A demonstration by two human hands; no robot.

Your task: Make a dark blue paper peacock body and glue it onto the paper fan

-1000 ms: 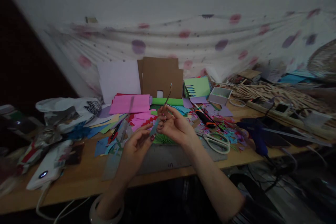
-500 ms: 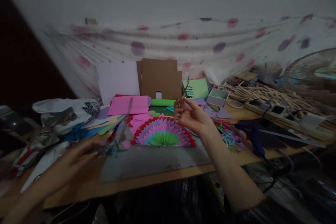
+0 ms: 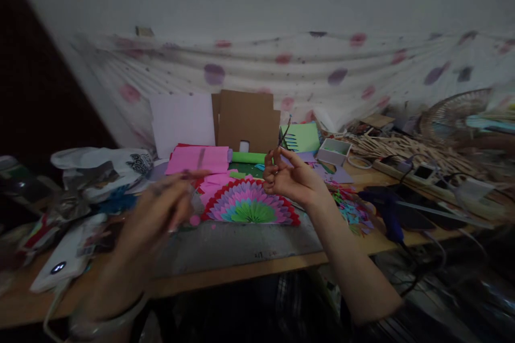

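A half-round folded paper fan (image 3: pixel 251 204) lies on the grey mat (image 3: pixel 241 246). Its layers run from green at the centre through blue, pink and lilac to a red scalloped edge. Above the fan's right side, my right hand (image 3: pixel 292 179) is raised palm up, thumb and finger pinched on a thin dark stick (image 3: pixel 286 133) that points upward and has a bluish tip. To the left of the fan hovers my left hand (image 3: pixel 164 203), blurred, its index finger stretched out to the right. I see nothing held in it.
Pink sheets (image 3: pixel 197 159) and a green paper roll (image 3: pixel 251 157) lie behind the fan. Cardboard (image 3: pixel 245 118) leans against the wall. On the right are paper scraps (image 3: pixel 350 209), a blue glue gun (image 3: pixel 388 217) and phones (image 3: pixel 414 211). A white power bank (image 3: pixel 66 260) lies left.
My left hand has moved right and forward from the table's left part toward the fan. My right hand stays almost in place with the stick. The fan is unmoved.
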